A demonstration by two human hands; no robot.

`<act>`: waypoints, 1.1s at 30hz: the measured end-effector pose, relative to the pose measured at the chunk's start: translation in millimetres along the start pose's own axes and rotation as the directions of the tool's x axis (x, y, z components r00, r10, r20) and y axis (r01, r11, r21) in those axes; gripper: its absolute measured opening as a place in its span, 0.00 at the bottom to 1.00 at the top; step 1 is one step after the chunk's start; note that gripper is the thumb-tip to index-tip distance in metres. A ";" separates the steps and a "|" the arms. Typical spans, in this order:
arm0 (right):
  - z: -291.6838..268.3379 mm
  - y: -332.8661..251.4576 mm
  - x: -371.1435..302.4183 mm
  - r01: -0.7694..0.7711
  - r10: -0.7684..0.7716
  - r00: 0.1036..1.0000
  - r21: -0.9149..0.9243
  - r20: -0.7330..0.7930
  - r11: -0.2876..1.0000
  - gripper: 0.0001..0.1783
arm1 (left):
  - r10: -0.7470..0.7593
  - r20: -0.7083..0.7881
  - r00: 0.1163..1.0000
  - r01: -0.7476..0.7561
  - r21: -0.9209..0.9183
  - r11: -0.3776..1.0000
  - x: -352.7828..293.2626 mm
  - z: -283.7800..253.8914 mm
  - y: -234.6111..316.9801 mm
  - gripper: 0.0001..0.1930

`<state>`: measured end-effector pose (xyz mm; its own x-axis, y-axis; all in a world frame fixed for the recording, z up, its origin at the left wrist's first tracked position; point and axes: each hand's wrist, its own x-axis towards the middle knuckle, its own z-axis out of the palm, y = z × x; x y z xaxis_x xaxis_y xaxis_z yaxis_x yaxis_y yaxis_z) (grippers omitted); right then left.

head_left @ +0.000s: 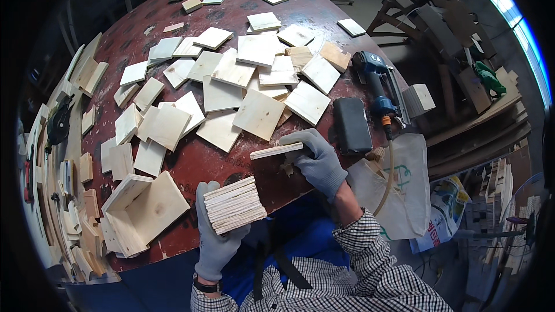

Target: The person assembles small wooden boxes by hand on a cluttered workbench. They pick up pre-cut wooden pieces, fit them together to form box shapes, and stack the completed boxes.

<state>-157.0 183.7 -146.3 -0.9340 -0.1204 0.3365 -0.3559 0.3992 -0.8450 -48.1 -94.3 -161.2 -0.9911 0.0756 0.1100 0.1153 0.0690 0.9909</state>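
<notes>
My left hand (218,248), in a grey glove, grips a stack of thin wooden boards (234,205) with their layered edges toward me. In my gloved right hand (317,159) is a single wooden board (276,151), held nearly edge-on above and to the right of the stack, apart from it. Beyond both hands lies a loose heap of square pale wooden boards (254,114), many overlapping. Left of my left hand stands a corner-shaped assembly of joined boards (151,208). The fingertips under the stack are partly hidden.
The dark red table (214,167) has its near edge by my body. A black box-like block (352,125) and a blue-black air nailer (377,84) with a hose (388,182) lie at its right side. A white sack (399,190) is beside them. Wood offcuts (87,242) line the left.
</notes>
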 end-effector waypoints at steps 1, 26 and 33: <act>-0.3 -3.5 1.2 -0.171 0.168 0.985 0.105 0.040 0.980 0.14 | -0.004 0.003 1.000 0.004 0.004 1.000 0.3 0.6 0.1 0.60; -51.1 -21.5 6.6 0.136 -0.168 0.973 -0.199 -0.157 0.971 0.28 | 0.009 0.027 1.000 -0.008 -0.038 0.999 -0.3 -1.3 0.6 0.58; -33.8 -12.8 -19.5 0.025 0.026 0.980 0.254 -0.196 0.967 0.26 | 0.023 0.054 0.998 -0.022 -0.019 1.000 -0.7 -5.6 -1.7 0.57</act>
<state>-133.1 211.6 -128.0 -0.9185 0.0709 0.3890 -0.3755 0.1519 -0.9143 -48.1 -100.1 -162.5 -0.9830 0.1310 0.1289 0.1362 0.0484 0.9895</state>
